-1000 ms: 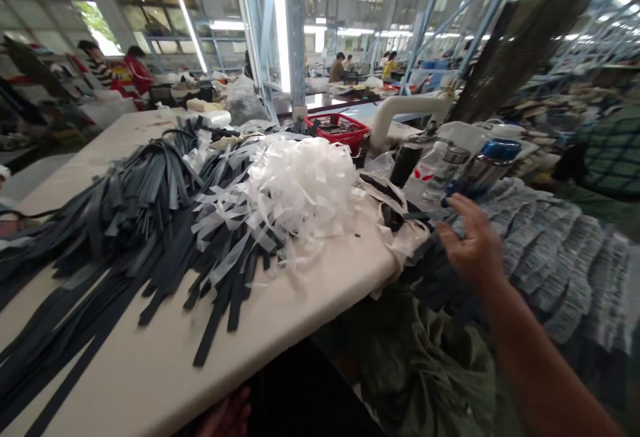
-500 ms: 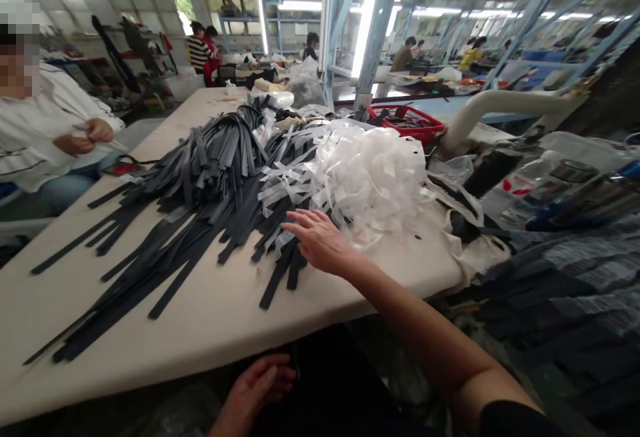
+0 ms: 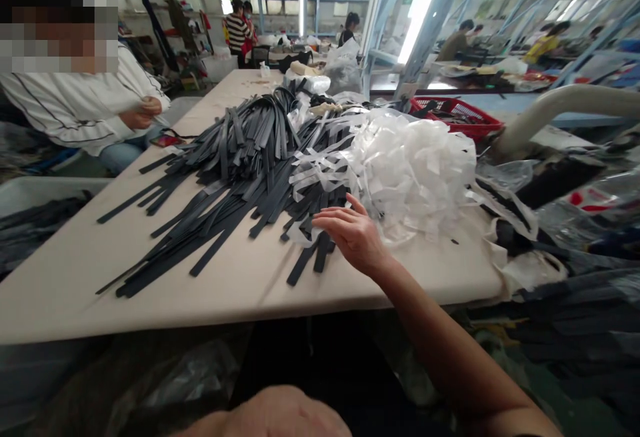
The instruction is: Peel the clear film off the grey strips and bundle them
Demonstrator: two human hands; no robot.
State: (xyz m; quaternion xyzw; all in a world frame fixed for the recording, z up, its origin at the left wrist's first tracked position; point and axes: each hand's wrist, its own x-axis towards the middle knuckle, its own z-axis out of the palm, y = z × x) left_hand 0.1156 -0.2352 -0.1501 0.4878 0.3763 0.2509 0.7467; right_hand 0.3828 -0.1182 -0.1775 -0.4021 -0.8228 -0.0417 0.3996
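My right hand point(image 3: 356, 232): loosely open, no grip visible | left hand point(image 3: 285, 414): short of the counter's point(image 3: 235, 297) near edge, hold unclear | white, ribbon-like, plastic-looking strips point(image 3: 415, 164), by its right edge: probably light, slippery; I'd pinch loose ends

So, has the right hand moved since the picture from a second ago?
Yes, leftward. The right hand was beyond the right edge of the table; now it is over it, by the near side of the white strips.
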